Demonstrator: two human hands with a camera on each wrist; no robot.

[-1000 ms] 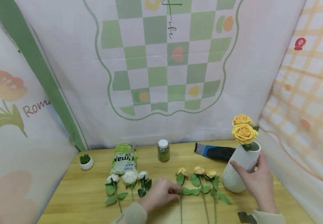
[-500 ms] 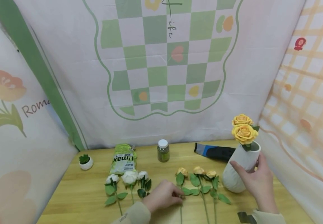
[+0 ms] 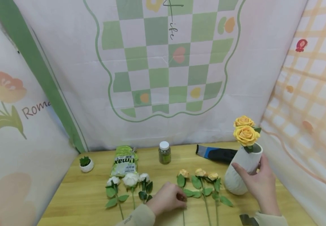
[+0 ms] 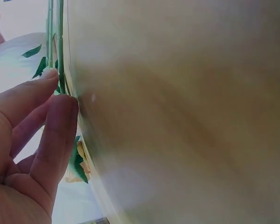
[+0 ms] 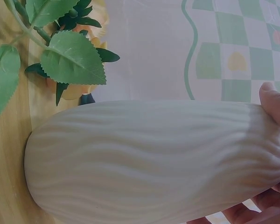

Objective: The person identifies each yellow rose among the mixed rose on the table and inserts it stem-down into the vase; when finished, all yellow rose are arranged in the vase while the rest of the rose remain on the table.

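My left hand (image 3: 167,197) pinches the stem of the leftmost yellow rose (image 3: 184,173) lying on the table. In the left wrist view its thumb and fingertips meet at a green stem (image 4: 60,51). Two more yellow roses (image 3: 201,172) lie just to the right. My right hand (image 3: 261,185) grips a white vase (image 3: 242,172), thumb on the near side and fingers behind. The vase leans to the right in the head view and holds two yellow roses (image 3: 246,135). Wavy ridges on the vase (image 5: 144,158) fill the right wrist view.
Three white roses (image 3: 130,180) lie left of my left hand. Behind them are a green packet (image 3: 124,161), a white-capped jar (image 3: 165,153) and a small potted plant (image 3: 86,164). A black and blue tool (image 3: 217,153) lies behind the vase. Fabric walls enclose the wooden table (image 3: 75,201).
My left hand has shifted slightly down and to the right along the leftmost yellow rose's stem. My right hand and the vase have stayed in place.
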